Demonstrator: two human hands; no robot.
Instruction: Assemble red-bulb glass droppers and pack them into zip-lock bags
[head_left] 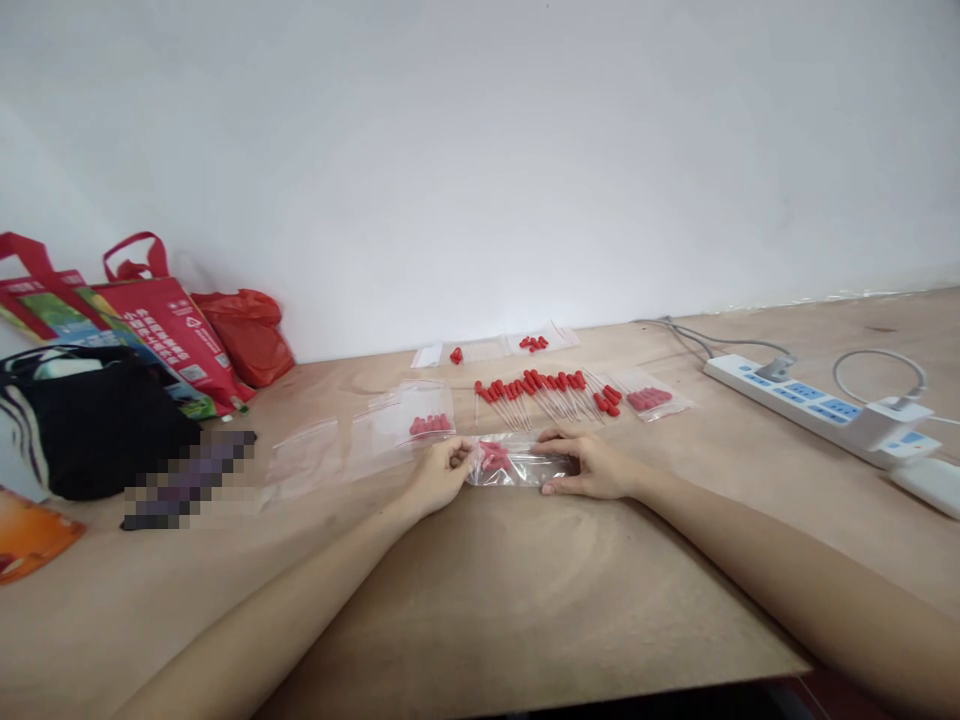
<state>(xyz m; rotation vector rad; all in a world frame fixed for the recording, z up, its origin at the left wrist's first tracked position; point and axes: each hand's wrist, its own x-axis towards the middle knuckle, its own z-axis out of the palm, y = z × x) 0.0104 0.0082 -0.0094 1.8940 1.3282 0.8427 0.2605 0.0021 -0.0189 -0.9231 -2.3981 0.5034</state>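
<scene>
A clear plastic bag (pixel 523 471) with several red rubber bulbs (pixel 493 455) in its left part lies on the table between my hands. My left hand (pixel 442 472) pinches the bag's left end, fingers curled. At the other end, my right hand (pixel 589 464) has its thumb and fingers closed about the bag's edge. Just beyond lie glass droppers with red bulbs (pixel 532 385), fanned in a row. Loose red bulbs (pixel 609 402) sit at the row's right end. Two zip bags of red bulbs flank the row, one at left (pixel 430 424) and one at right (pixel 649 398).
Flat clear bags (pixel 304 455) lie on the left. More bags with red bulbs (pixel 534 343) rest by the wall. A white power strip (pixel 806 395) with plugs and cables is at right. Shopping bags (pixel 169 325) and a black bag (pixel 105 425) stand at far left.
</scene>
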